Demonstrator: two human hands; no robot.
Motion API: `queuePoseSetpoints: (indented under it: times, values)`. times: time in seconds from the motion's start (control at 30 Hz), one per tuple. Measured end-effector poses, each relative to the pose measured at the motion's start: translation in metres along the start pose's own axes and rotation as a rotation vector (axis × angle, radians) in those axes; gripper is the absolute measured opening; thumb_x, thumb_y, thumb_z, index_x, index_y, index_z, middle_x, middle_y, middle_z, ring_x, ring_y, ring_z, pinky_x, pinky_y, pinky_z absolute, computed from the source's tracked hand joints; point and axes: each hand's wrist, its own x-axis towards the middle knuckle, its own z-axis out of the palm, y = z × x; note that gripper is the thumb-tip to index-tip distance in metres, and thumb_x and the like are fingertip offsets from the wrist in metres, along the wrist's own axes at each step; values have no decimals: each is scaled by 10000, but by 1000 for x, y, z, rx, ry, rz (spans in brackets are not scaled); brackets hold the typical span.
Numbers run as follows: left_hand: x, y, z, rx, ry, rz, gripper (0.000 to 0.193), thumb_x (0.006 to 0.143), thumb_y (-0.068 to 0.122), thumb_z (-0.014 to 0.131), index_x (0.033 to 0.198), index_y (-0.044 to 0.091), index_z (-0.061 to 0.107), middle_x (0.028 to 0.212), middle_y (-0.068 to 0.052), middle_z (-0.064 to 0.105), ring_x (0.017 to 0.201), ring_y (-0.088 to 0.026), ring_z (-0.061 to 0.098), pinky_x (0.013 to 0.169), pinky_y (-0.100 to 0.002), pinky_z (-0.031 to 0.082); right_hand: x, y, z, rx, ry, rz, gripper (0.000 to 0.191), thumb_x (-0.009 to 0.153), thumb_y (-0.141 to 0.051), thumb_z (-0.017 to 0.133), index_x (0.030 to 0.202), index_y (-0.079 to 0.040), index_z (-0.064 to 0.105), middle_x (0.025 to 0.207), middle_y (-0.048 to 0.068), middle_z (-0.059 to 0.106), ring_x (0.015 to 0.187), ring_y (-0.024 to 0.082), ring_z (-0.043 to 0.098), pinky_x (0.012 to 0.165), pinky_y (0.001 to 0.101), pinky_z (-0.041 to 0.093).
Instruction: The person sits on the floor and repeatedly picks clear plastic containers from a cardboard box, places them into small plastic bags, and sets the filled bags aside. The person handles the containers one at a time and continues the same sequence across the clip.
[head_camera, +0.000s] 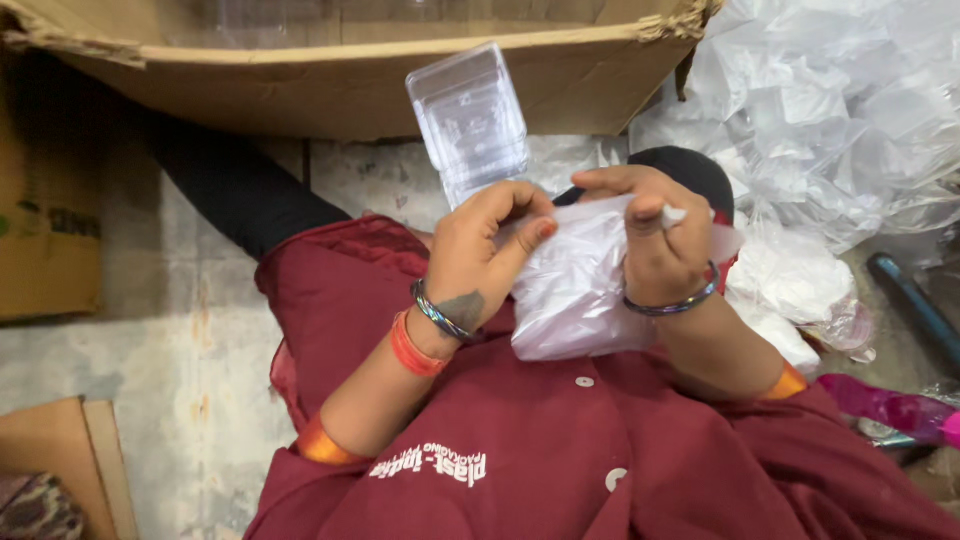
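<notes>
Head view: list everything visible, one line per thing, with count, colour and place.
plastic bag: one, whitish translucent, held at centre over the lap
clear plastic container: one, transparent, above the bag
cardboard box: one, brown, across the top
loose plastic bags: a heap, clear, upper right
cardboard pieces: brown, lower left, plus another at the left edge
floor: grey, worn, left
pink item: one, right edge, kind unclear
maroon garment: one, bottom centre
left hand: pinching the bag's left edge
right hand: gripping the bag's top
</notes>
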Motion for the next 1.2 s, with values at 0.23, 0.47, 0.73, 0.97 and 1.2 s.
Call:
queuePoseSetpoints:
  times: [0.23,0.47,0.73,0.97,1.2]
  values:
    - [-13,-2,-13,89,120,-59,152,995,169,660,1100,61,676,812,-83,691,681,-137,672,653,-276,528,-3,22,7,185,-65,163,271,1018,-204,807,1020,54,722,975,92,693,900,125,616,836,246,480]
    - [-11,-28,-14,9,130,-39,224,1079,243,633,1025,33,691,837,-61,705,733,-142,665,715,-270,531,7,49,5,382,-122,166,255,978,-233,756,1033,12,714,1159,98,686,1067,151,649,956,297,522]
    - [7,-70,-53,-1636,-77,-14,287,1143,240,545,944,47,617,777,1,661,733,-152,631,764,-327,548,61,93,-22,481,-280,470,242,907,-183,774,1043,-29,645,1016,80,682,894,159,641,796,314,524]
    - [74,-153,-68,-1084,361,-71,142,969,-50,596,1084,34,598,1006,-62,652,840,-154,624,754,-310,548,154,118,-6,-952,-37,-181,255,950,-162,748,1126,-27,622,922,193,708,827,395,667,697,452,511]
    - [79,-164,-53,-1128,472,-343,256,940,-45,552,1169,61,589,1052,-85,659,923,-172,673,822,-307,590,172,111,10,-794,-201,-410,255,1011,-281,697,1175,-85,694,1059,185,732,933,432,687,776,455,549]
